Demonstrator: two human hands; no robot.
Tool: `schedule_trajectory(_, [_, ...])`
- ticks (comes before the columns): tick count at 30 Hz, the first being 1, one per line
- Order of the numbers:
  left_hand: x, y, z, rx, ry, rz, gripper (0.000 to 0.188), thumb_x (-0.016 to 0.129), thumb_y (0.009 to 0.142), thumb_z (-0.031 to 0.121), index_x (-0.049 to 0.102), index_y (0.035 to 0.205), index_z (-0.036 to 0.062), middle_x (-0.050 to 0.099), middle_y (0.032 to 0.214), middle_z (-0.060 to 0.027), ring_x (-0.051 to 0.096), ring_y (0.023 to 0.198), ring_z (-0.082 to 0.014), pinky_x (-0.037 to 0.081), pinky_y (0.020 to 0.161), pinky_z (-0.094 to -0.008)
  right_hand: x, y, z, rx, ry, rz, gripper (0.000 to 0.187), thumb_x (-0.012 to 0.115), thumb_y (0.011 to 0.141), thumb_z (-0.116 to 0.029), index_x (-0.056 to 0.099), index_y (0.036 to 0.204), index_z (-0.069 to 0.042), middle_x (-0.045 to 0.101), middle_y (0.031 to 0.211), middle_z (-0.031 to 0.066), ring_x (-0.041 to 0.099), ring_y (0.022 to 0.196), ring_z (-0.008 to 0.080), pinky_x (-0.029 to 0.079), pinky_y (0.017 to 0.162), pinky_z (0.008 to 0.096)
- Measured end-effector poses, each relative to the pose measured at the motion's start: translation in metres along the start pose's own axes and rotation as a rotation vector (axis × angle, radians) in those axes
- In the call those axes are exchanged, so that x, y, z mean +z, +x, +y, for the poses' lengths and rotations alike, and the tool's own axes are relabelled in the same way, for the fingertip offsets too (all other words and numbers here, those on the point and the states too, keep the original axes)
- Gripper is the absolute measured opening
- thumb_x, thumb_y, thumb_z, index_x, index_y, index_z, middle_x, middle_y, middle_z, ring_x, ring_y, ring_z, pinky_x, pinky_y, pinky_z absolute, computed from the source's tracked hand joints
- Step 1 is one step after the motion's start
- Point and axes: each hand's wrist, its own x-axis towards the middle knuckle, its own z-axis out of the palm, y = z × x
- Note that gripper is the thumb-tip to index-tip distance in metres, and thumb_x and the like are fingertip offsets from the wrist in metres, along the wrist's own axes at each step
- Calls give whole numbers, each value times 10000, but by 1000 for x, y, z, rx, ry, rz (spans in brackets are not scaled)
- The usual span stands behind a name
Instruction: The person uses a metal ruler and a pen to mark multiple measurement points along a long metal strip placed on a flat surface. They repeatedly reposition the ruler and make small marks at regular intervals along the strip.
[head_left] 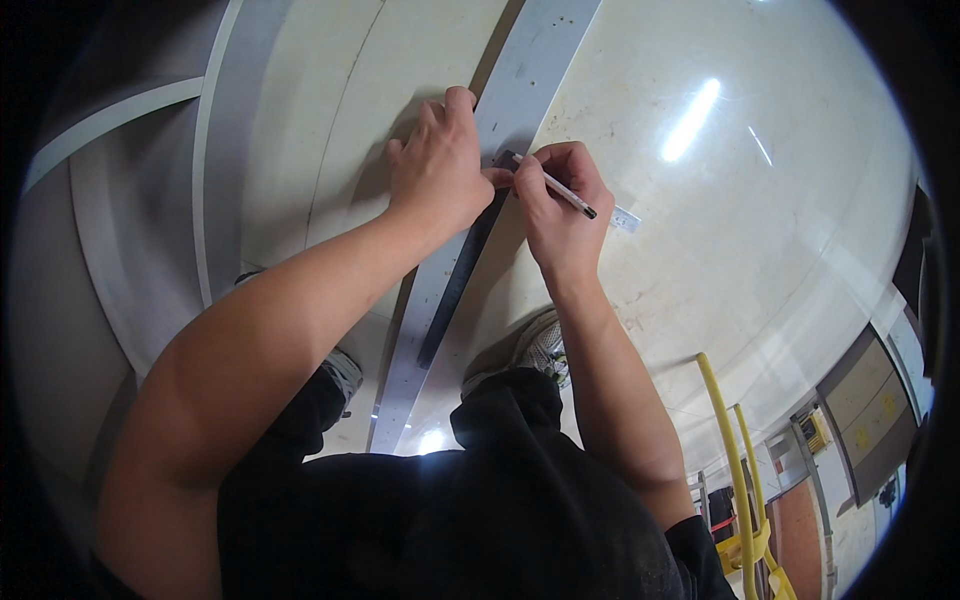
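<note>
A long grey metal bar with small holes runs away from me between my feet. Along it lies the dark arm of what looks like a try square. A silver, scale-marked end sticks out past my right hand, square to the bar; the joint between the two is hidden by my hands. My left hand is closed over the bar's left side, its thumb pressing by the top of the dark arm. In my right hand is a pen, pinched with its tip at the bar beside my left thumb.
Grey curved-edged panels stand at the left. My shoes are on either side of the bar, over a pale glossy floor. A yellow tubular frame stands at the lower right, near other equipment.
</note>
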Motion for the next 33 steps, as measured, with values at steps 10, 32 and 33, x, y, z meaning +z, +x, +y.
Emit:
schedule_trajectory(10, [1,0,-1,25,27,35,718,871,761,284,401,1254,57,550,1241,-193,591,1166,-373,417,942,-575,0,1,2,4,1,6,161,700,863,-141,617,854,-3,652,667,69,564,609,96,492,606,261])
schedule_trajectory(32, [0,1,0,-17,14,-35,708,825,787,246,373,1309,87,523,1299,-182,518,1243,-386,412,958,-568,-1,-3,2,-28,-42,0,164,698,896,-136,615,886,6,679,736,85,605,646,115,508,635,264])
schedule_trajectory(33, [1,1,0,-16,15,-32,708,825,787,246,374,1308,87,523,1300,-182,517,1245,-385,413,958,-569,0,-3,3,-32,-29,5,164,698,897,-136,615,886,5,678,735,84,604,646,115,508,634,264])
